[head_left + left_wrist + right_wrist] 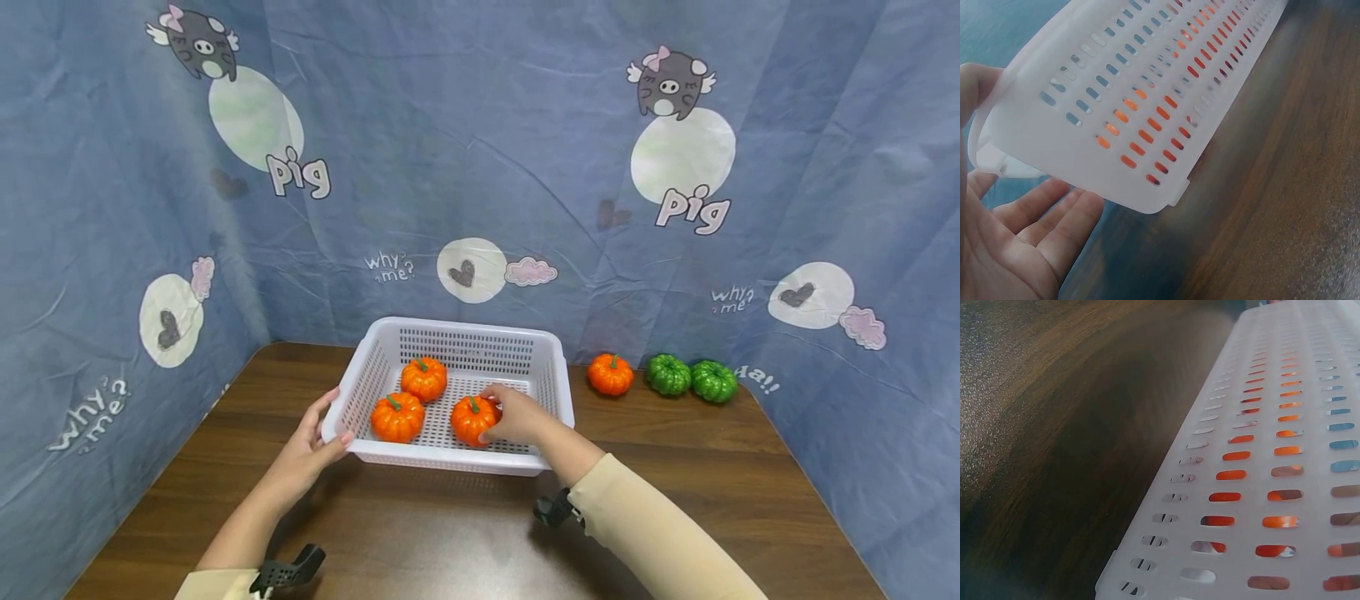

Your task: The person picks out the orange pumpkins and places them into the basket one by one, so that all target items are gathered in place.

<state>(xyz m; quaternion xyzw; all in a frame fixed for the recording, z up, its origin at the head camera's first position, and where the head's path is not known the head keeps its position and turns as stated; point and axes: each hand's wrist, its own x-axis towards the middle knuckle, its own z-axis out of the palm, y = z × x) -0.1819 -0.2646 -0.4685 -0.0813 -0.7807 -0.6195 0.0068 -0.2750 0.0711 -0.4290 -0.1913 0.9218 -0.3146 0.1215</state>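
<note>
A white perforated plastic basket [450,457] stands on the table with three small orange pumpkins inside. Two of them, a rear pumpkin [423,379] and a front pumpkin [397,417], sit in its left half. My right hand [516,415] reaches over the front rim and grips the third pumpkin [472,420] from its right side. With thumb and fingers, my left hand [311,446] holds the basket's front left corner; in the left wrist view the fingers [1054,215] lie against its outer wall. In the right wrist view the basket wall [1260,487] hides the right hand except through the slots.
Right of the basket, another orange pumpkin [610,374] and two green pumpkins, one nearer [668,375] and one farther right [714,382], line the table's back edge. A blue printed cloth [480,150] hangs behind and beside the brown wooden table [435,533].
</note>
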